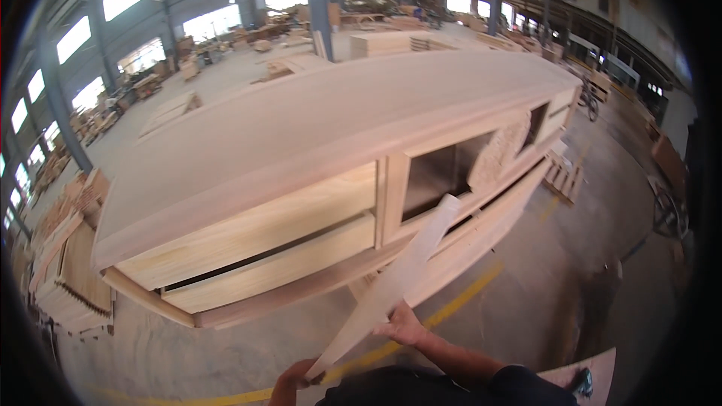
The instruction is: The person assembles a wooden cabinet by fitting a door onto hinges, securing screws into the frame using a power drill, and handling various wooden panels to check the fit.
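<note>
A long, pale wooden board [395, 286], tapering toward my body, slants up and away in front of me. My left hand [295, 377] is closed round its near lower end. Farther up, my right hand [404, 325] grips the board's right edge, its fingers partly hidden behind the wood. Beyond the board stands a long unfinished wooden cabinet [316, 128] with a broad smooth top. Its near side has drawer fronts [263, 218], a dark square opening [444, 177] and a carved panel [500, 152]. The far tip of the board overlaps the opening in view; whether it touches the cabinet, I cannot tell.
Stacked wooden parts [71, 278] stand left of the cabinet. A wooden pallet [564, 178] lies beyond its right end. At lower right is another board [598, 376] with a dark green-and-black object [583, 381] on it. A yellow line [466, 291] crosses the concrete floor.
</note>
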The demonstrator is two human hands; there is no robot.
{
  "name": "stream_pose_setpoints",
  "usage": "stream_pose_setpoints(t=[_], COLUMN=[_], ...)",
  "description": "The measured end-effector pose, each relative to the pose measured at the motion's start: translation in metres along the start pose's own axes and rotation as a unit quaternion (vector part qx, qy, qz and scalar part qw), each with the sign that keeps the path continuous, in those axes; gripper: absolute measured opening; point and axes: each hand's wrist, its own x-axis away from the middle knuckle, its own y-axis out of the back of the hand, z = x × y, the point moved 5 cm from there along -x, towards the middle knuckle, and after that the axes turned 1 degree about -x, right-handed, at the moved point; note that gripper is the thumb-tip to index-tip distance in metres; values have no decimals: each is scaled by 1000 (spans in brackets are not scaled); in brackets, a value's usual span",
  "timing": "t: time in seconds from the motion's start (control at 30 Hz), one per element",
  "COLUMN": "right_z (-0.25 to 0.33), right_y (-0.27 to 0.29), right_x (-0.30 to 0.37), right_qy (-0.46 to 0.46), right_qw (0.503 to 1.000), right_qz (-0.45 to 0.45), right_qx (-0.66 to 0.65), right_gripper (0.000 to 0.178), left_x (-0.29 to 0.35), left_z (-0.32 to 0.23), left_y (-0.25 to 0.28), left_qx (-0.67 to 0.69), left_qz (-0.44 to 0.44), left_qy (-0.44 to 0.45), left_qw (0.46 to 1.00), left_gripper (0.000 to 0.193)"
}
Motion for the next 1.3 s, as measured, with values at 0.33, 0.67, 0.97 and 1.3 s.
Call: stream_pose_setpoints(t=[0.33,0.67,0.97,1.3], right_z=[27,66,122,61], right_y=[26,-13,-107,-214], right_x=[-8,-31,-99,-174], right_qy=[-46,-53,97,276], right_qw=[994,998,872,639], right_qz=[-42,29,164,273], right_qx=[-88,-18,451,664], right_gripper=[35,36,39,52], left_x=[-41,0,133,191], left_z=[-50,-103,-176,-216], left_y=[-97,-107,-89,-35], left_qx=[-99,16,274,336], left_qz=[43,-111,-244,-404], left_qy=[16,-83,-453,-485], left_qw=[994,990,813,699], left_gripper=[34,40,55,75])
